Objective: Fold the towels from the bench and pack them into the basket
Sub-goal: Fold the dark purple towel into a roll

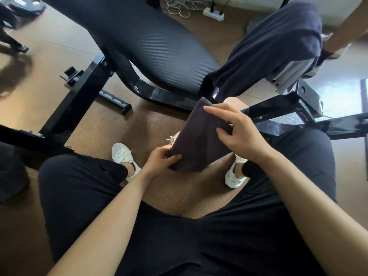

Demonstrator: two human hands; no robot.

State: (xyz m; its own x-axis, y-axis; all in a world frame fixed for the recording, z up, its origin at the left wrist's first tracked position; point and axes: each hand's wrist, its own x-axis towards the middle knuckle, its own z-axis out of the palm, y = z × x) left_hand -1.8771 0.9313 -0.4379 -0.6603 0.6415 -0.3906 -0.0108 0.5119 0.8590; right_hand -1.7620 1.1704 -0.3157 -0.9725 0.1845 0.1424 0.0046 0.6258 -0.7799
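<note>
A dark folded towel (199,140) hangs in the air above the floor between my knees. My left hand (163,160) grips its near lower corner, thumb on top. My right hand (237,132) holds its right edge, with fingers spread over the top face and the thumb curled at the edge. A second dark navy towel (274,50) lies draped over the right end of the black padded bench (143,42), with a grey towel (292,74) showing under it. No basket is in view.
The bench's black steel frame (79,100) crosses the brown floor ahead and to the left. A power strip (214,11) with tangled cables lies at the back. Another person's arm (342,32) reaches in at the top right. My white shoes (123,156) stand below the towel.
</note>
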